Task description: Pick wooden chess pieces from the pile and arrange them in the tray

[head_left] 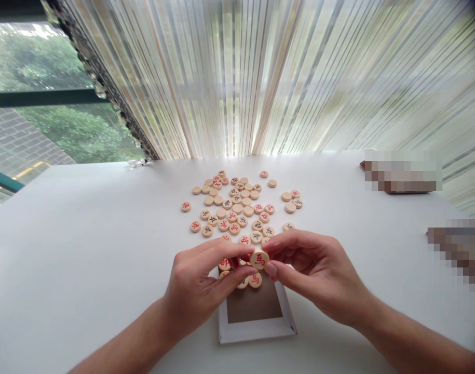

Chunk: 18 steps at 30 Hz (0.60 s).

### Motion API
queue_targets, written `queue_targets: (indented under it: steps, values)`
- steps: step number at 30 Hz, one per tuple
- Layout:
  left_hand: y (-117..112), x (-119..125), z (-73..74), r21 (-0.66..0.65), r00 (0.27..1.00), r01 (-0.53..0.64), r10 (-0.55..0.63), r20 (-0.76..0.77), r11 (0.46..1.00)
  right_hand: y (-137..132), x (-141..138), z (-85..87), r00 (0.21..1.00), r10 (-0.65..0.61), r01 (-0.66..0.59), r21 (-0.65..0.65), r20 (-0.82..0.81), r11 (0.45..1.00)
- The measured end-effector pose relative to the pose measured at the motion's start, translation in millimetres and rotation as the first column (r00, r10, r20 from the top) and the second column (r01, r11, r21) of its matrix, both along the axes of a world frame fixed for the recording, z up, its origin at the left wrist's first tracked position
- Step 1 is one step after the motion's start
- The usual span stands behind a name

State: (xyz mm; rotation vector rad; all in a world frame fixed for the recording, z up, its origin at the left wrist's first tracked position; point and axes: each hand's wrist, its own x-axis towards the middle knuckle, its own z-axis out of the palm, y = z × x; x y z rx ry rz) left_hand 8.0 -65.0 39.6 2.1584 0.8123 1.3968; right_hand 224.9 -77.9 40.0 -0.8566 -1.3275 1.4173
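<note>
A pale string curtain [237, 78] hangs in front of me, well beyond my grip. Under my grip the white table [105, 270] spreads out, its far edge running along the foot of the curtain and its left edge slanting well away from me; broad stretches of its top lie to the left and right, giving my elbows room. Far off to the left is a window [66, 78] with trees outside. Well to the right of my grip sit two pixelated brown objects, one farther off [401, 184] and one nearer [459, 259] the right side. Directly below my grip is a shallow box [260, 330], white-rimmed, its near corners open to view and brown floor showing toward me. My left hand [206, 272] pinches from one side, thumb and finger nearly closed; my right hand [315, 262] pinches from the other, its thumb and finger only slightly parted. Loose discs [237, 208] scatter beyond my grip, red-marked, black-marked and plain, a few straying left and right. Just below my fingertips, a red-marked disc [255, 279] lies at the box. Between my two pinches, raised above the box, is the held disc [259, 259], its red character facing me
</note>
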Motion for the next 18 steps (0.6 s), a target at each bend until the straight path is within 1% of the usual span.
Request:
queue_targets:
  steps: [11,15,18]
  values:
    - [1.8,-1.7,-2.0,-0.014,1.0,0.003,-0.003,0.004,1.0,-0.2,1.0,-0.8,1.0,0.014,-0.014,-0.013,-0.001,1.0]
    - [2.4,-1.9,-2.2,-0.019,0.999,0.04,-0.04,0.012,0.999,1.4,0.7,0.6,1.0,0.024,-0.025,-0.048,-0.008,0.999]
    - [2.9,-1.1,-0.9,-0.039,0.999,0.044,-0.043,0.014,0.998,1.7,0.4,1.5,0.998,0.064,-0.065,-0.077,-0.022,0.995]
